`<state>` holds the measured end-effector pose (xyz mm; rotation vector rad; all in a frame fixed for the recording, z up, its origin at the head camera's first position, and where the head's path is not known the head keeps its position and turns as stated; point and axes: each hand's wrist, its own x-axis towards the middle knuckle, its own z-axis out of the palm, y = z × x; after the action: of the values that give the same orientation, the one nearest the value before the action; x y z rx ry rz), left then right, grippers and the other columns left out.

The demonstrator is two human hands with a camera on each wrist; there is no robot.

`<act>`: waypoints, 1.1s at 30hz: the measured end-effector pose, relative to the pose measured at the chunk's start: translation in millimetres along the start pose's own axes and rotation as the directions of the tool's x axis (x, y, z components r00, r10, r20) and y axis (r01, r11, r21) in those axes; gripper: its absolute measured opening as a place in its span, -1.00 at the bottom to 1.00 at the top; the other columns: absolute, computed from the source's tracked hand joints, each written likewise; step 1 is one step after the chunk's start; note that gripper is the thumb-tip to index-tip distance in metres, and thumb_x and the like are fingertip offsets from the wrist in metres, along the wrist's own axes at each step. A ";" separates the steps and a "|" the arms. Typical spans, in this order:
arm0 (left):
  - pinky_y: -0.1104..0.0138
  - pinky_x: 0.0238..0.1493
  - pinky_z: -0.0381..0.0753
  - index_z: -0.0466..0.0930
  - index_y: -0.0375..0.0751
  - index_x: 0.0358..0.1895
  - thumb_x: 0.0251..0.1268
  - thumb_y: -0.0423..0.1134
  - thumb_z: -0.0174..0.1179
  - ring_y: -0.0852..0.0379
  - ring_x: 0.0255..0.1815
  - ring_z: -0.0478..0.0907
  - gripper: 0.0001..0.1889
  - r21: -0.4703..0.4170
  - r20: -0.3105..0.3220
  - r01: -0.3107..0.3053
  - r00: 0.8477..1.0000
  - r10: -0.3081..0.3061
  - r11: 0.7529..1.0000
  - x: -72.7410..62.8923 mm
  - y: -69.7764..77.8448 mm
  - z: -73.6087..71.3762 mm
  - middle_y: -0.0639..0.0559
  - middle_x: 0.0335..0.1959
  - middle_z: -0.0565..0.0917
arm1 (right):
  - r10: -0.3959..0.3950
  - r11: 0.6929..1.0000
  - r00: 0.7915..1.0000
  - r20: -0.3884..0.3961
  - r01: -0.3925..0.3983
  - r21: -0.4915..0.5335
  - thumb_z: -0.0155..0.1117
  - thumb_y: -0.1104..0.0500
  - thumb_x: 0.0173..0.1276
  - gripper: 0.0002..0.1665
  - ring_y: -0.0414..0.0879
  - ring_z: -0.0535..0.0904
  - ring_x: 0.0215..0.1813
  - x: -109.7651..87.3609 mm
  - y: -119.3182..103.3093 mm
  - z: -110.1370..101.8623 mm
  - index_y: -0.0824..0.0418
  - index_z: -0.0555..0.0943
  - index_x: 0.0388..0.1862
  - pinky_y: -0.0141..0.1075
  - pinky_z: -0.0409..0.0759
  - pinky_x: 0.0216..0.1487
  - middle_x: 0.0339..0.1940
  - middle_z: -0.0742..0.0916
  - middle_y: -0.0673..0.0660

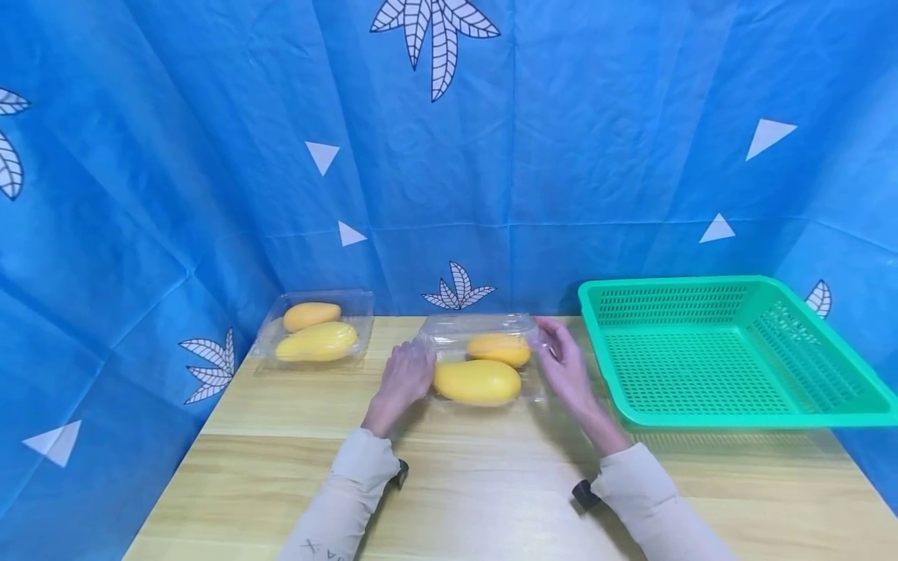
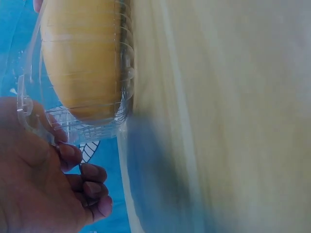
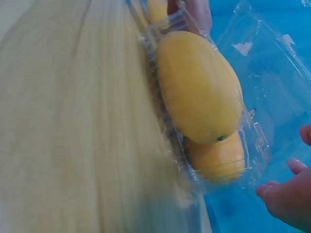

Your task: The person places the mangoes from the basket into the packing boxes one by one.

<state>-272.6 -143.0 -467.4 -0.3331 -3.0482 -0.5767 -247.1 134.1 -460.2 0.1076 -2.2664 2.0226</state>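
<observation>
A clear plastic clamshell box [image 1: 533,389] lies on the wooden table with its lid [image 3: 272,68] raised at the back. Inside are two smooth oval yellow fruits, which look like mangoes: a larger one [image 1: 477,382] in front and a more orange one [image 1: 499,350] behind. My left hand [image 1: 408,371] grips the box's left edge, its fingers curled at the corner rim. On the right, my right hand [image 1: 563,366] is beside the lid's edge; in the right wrist view its fingertips [image 3: 267,188] stand extended and slightly apart from the box.
Another clear plastic box [image 1: 361,312] with two yellow fruits [image 1: 317,341] stands at the table's back left. A green slotted basket [image 1: 613,389] occupies the right side. Blue patterned cloth [image 1: 561,156] hangs behind the wooden table [image 1: 477,483].
</observation>
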 end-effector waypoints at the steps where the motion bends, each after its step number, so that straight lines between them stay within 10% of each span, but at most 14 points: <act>1: -0.04 -0.08 0.51 0.43 -0.48 0.04 0.66 -0.12 -0.25 -0.24 -0.18 0.45 -0.57 -0.003 0.005 0.001 1.000 -0.001 1.000 1.3 -0.2 -0.4 -0.28 -0.28 0.49 | -0.003 1.000 1.000 0.001 0.003 0.003 0.15 0.07 0.60 -0.37 0.16 0.27 0.56 -1.3 1.0 -0.1 0.32 0.30 0.51 -0.03 0.23 0.52 0.51 0.42 0.27; 21: -0.06 -0.08 0.62 0.42 -0.42 0.13 0.62 -0.13 -0.20 -0.27 -0.11 0.55 -0.60 -0.177 0.082 0.042 0.996 -0.028 0.983 28.8 -9.5 2.5 -0.29 -0.10 0.56 | 0.017 0.999 1.000 0.014 -0.018 0.043 0.24 0.38 0.47 -0.26 0.30 0.18 0.58 -27.1 9.3 -0.7 0.42 0.20 0.54 -0.11 0.25 0.48 0.56 0.30 0.40; 25: -0.09 0.16 0.57 0.30 -0.51 0.35 0.68 -0.06 -0.26 -0.38 0.13 0.56 -0.46 -0.335 0.109 0.023 0.994 0.015 0.942 25.5 -20.6 3.7 -0.48 0.14 0.54 | 0.025 0.999 1.000 0.015 -0.026 0.045 0.25 0.38 0.46 -0.25 0.30 0.23 0.56 -29.2 11.3 1.4 0.39 0.21 0.55 -0.17 0.33 0.42 0.55 0.32 0.41; 30: -0.07 0.54 0.01 -0.01 -0.48 0.58 0.72 0.03 -0.37 -0.35 0.58 0.06 -0.32 -0.496 0.192 0.072 0.981 0.028 0.865 15.4 -31.4 -0.3 -0.42 0.57 0.13 | 0.038 0.996 0.999 0.023 -0.040 0.078 0.24 0.39 0.46 -0.24 0.33 0.27 0.53 -29.8 10.9 3.9 0.39 0.19 0.56 -0.22 0.43 0.33 0.53 0.33 0.46; 33: -0.08 0.40 0.34 0.28 -0.40 0.45 0.73 -0.02 -0.33 -0.32 0.39 0.39 -0.44 -0.547 0.199 0.085 0.980 0.030 0.833 11.1 -33.9 -3.3 -0.41 0.34 0.46 | 0.040 0.994 0.999 0.032 -0.043 0.100 0.22 0.44 0.45 -0.22 0.33 0.28 0.52 -30.0 10.2 4.7 0.41 0.17 0.57 -0.28 0.47 0.28 0.52 0.33 0.48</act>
<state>-290.7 -172.7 -475.8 -0.3723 -2.9977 -1.5254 -218.7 130.1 -474.5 0.0997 -2.2014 2.1702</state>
